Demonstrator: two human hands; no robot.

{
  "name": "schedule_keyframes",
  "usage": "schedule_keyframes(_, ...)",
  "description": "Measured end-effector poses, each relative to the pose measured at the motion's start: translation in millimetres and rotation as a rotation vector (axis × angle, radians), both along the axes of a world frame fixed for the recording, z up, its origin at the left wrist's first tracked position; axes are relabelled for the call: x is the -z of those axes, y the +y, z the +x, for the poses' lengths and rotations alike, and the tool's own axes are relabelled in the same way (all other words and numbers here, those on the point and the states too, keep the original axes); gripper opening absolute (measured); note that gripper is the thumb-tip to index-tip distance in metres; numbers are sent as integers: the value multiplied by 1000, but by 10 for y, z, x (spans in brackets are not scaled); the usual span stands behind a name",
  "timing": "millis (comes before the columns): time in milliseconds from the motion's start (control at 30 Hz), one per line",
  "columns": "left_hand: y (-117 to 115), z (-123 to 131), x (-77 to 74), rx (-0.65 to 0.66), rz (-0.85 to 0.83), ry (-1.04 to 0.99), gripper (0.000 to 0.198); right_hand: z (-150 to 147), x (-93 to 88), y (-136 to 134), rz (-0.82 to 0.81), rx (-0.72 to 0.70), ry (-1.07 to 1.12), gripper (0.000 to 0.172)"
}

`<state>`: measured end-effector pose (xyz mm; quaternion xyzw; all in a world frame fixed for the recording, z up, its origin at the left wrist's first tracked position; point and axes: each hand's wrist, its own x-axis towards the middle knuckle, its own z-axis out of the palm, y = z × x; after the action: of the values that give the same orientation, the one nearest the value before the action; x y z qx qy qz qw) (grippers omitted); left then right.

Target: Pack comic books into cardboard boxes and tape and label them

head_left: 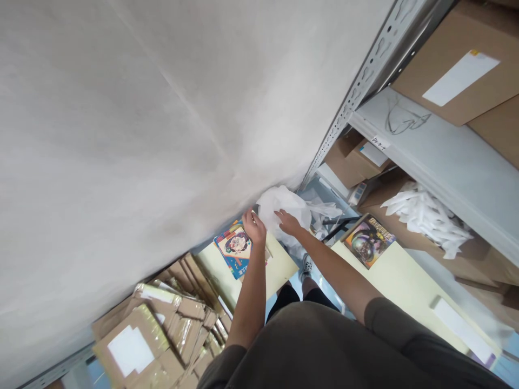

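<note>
My left hand [254,227] is over the cream table, beside a colourful blue-edged booklet [235,246]. Its fingers are loosely bent and a little apart, and I see nothing held in them. Close by, my right hand [287,222] reaches over a white plastic bag [279,202], fingers stretched out. Whether the fingertips touch the bag I cannot tell. More crumpled clear plastic [324,213] lies to the right of the bag.
Flattened cardboard boxes [190,308] are piled at lower left. A second cream table [405,283] on the right bears a dark picture booklet [368,241]. Metal shelving [438,140] holds cartons [462,65] and rolled white plastic [425,216]. A pale wall [162,135] stands ahead.
</note>
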<state>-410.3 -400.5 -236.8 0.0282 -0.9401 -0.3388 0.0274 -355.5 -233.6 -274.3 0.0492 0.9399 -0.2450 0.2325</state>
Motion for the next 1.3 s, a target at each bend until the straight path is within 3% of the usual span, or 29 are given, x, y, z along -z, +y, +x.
schedule_keyframes(100, 43, -111, 51, 267, -34, 6, 45, 35, 102, -96, -26, -22, -54, 74)
schedule_keyframes(167, 62, -145, 176, 501, -98, -136, 47, 47, 178, -119, -34, -8, -107, 75)
schedule_keyframes(233, 72, -141, 328, 636, -186, -323, 55, 67, 244, -87, -49, -3, -134, 75)
schedule_keyframes(300, 75, -115, 451, 670, -247, -427, 62, 106, 294, -8, -74, -14, -113, 75)
schedule_keyframes(367, 75, -86, 505, 625, -263, -410, 63, 162, 326, 88, -106, -12, -61, 74)
schedule_keyframes(467, 77, -68, 442, 522, -253, -350, 52, 250, 347, 179, -148, 67, 25, 74)
schedule_keyframes(600, 30, -75, 211, 495, -224, -325, 33, 303, 353, 133, -237, 212, 116, 91)
schedule_keyframes(700, -95, -69, 11, 439, -218, -251, 31, 294, 361, 55, -302, 277, 122, 103)
schedule_keyframes(767, -225, -57, -130, 342, -215, -154, 32, 280, 365, 27, -331, 313, 129, 103)
schedule_keyframes(833, -381, -51, -282, 220, -194, -66, 34, 262, 360, 19, -342, 325, 144, 93)
schedule_keyframes(933, -626, -86, -536, 67, -94, 69, 34, 211, 320, 1, -295, 263, 124, 73)
schedule_keyframes(1033, -837, -168, -816, 28, 86, 286, 29, 111, 242, -92, -253, 177, 112, 66)
schedule_keyframes(1167, -1037, -231, -1205, 19, 245, 531, 23, -48, 95, -298, -201, 61, 111, 71)
schedule_keyframes(1300, -1163, -166, -1594, -91, 270, 663, 21, -112, -122, -434, 3, 6, -59, 86)
